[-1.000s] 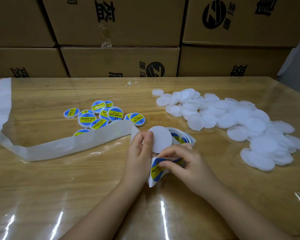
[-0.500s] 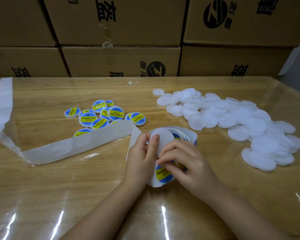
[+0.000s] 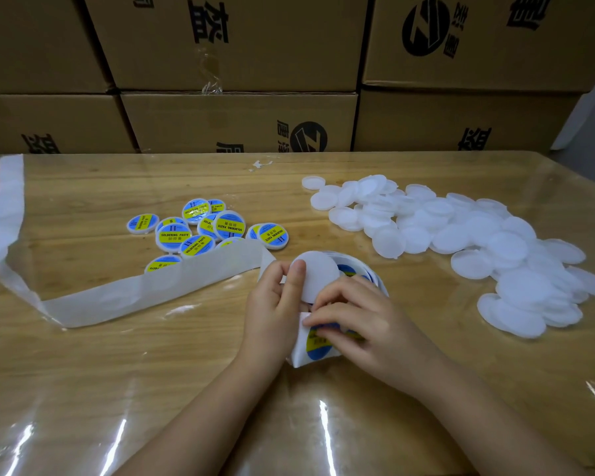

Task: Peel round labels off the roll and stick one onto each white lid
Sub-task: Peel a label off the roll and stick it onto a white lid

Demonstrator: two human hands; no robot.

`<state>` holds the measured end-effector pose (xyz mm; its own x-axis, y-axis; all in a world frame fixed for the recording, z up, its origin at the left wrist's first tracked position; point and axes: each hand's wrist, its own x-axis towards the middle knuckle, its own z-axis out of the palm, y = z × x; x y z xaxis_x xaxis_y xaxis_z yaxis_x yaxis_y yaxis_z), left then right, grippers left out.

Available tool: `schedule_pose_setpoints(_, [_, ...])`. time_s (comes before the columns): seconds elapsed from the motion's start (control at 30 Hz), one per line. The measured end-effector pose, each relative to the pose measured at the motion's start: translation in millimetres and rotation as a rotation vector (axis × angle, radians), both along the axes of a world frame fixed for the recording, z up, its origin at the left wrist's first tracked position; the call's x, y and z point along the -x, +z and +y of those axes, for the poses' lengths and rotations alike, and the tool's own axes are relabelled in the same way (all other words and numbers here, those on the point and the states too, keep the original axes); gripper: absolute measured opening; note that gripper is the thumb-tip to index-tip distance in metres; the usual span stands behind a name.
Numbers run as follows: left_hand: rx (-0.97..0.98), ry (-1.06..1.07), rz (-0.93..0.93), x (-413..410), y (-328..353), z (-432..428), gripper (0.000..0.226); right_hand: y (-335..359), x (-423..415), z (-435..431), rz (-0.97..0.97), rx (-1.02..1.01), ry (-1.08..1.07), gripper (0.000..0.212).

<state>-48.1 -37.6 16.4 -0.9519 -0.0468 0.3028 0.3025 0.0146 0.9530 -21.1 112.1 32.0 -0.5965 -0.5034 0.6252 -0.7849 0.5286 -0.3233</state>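
Right hand [image 3: 368, 324], fingers curled, pinches blue-and-yellow round paper label [image 3: 318, 345] on its white backing. Left hand [image 3: 275, 304] grips plain white round plastic lid [image 3: 320, 274], thumb across it. Labelled lids [image 3: 200, 228] at 11 o'clock; heap of bare white lids [image 3: 461, 235] at 2.

a wooden table [image 3: 83, 389] with a light grain fills the foreground. a clear plastic sheet [image 3: 426, 438] covers it and shows white streaks of glare near the front edge. behind the table, brown cardboard boxes [image 3: 241, 121] stand stacked in rows, printed with black logos and characters. a pale grey surface [image 3: 593, 108] shows at far right.
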Motion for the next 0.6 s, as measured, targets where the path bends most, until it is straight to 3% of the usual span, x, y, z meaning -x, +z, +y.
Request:
schedule_pose_setpoints(0.2, [-0.004,0.073,-0.015,2.5,-3.5,0.1,0.027,0.3,0.9,1.7,0.011,0.143,-0.028,0.009])
schedule_pose_setpoints(0.43, [0.006,0.096,-0.099,0.6,-1.9,-2.1,0.014,11.3,1.5,11.9,-0.248,0.538,-0.065,0.006])
schedule_pose_setpoints(0.6, [0.014,-0.010,-0.050,-3.5,-1.6,-2.7,0.016,18.7,4.8,19.1,-0.482,0.966,-0.131,0.038])
